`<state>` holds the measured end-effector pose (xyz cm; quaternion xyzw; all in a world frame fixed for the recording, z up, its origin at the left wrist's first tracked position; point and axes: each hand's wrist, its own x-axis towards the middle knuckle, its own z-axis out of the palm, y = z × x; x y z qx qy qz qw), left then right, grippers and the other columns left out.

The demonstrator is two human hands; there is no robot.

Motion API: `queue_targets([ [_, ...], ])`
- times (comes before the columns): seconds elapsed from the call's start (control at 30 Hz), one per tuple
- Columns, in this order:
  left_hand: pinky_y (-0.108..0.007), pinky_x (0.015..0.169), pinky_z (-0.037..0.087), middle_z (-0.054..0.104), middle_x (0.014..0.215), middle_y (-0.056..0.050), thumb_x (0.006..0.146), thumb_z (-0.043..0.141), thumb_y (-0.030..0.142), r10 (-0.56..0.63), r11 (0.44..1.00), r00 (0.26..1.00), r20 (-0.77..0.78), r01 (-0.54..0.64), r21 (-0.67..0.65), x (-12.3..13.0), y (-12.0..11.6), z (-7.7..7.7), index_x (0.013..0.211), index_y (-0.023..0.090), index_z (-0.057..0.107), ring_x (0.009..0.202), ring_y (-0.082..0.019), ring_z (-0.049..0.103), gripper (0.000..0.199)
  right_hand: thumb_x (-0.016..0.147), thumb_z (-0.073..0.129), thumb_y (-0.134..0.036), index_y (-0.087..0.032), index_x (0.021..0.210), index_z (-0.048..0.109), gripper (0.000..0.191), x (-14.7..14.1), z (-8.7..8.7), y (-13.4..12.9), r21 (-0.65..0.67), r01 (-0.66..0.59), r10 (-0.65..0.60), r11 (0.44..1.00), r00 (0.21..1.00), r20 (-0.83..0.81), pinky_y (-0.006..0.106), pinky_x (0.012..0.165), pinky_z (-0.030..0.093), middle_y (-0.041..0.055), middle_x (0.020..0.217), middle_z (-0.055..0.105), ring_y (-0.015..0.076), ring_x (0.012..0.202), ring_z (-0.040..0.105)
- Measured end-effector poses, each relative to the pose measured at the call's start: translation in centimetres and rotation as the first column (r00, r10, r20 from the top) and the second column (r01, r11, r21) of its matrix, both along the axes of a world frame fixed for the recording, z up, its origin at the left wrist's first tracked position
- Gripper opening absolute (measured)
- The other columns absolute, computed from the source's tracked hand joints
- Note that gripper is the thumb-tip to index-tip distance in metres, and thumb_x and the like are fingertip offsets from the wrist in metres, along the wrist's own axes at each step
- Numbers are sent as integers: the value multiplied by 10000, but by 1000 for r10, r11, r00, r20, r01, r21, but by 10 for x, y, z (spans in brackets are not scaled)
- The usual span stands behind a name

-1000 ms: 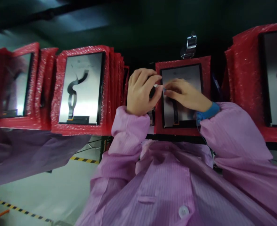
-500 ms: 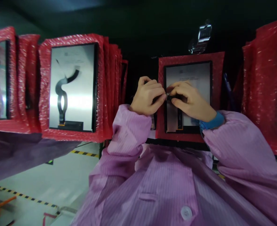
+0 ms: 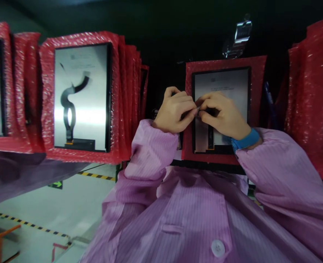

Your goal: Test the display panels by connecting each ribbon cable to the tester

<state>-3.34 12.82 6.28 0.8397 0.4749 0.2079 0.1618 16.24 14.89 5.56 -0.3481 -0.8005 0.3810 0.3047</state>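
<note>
A flat display panel (image 3: 232, 82) with a silvery back and black rim lies on a red bubble-wrap sheet (image 3: 257, 91) before me. Its dark flex cable (image 3: 211, 137) rises from the lower edge and passes under my right hand (image 3: 225, 115). That hand is closed, thumb and fingers pinching the cable's end over the panel's left side. My left hand (image 3: 175, 111) is closed too, fingertips meeting the right ones at the same spot. Whatever lies between its tips is too small to make out. A blue band (image 3: 247, 139) circles my right wrist.
To the left, another panel (image 3: 87, 102) with a curled flex cable leans on several red bubble-wrap sheets (image 3: 124, 106). More red wrap (image 3: 312, 98) stands at the right, beside a blue pen-like item (image 3: 269, 98). A clear shiny piece (image 3: 240, 38) lies behind my panel.
The view has shifted slightly. Both hands stay together at the cable's end; the dark tip seen between them earlier is now mostly covered by the fingers.
</note>
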Motion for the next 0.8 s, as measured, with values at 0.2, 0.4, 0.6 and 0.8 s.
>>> queue_targets([
  [0.2,-516,967,371,597,720,11,957,414,348,-8,999,1000,-5,8,51,0,-1,-3,729,194,595,811,-192,599,329,850,615,-274,-225,702,604,156,1,0,2,-16,-30,31,999,999,16,464,969,453,29,988,702,230,973,632],
  [0.4,-507,951,385,616,721,-10,1014,368,424,7,991,997,82,-17,129,-11,4,-12,754,212,603,807,-195,570,409,886,628,-326,-211,703,619,216,8,5,6,-136,-75,68,988,996,-54,440,983,452,46,1027,706,234,1035,634],
  [0.6,-474,963,423,677,1054,-72,1025,356,526,384,812,846,370,-500,302,-17,4,-6,1026,235,610,1022,-234,570,387,939,532,-564,-233,802,648,377,11,9,2,-450,2,-160,893,937,-312,368,799,544,44,1010,679,216,953,661],
  [0.8,-403,1004,461,646,1133,-106,999,510,317,442,572,754,487,-655,494,16,-43,20,1143,173,597,1137,-215,569,222,832,708,-436,-287,1132,608,349,10,-1,5,-355,143,-241,924,938,-248,422,896,555,30,1018,680,214,943,676],
])
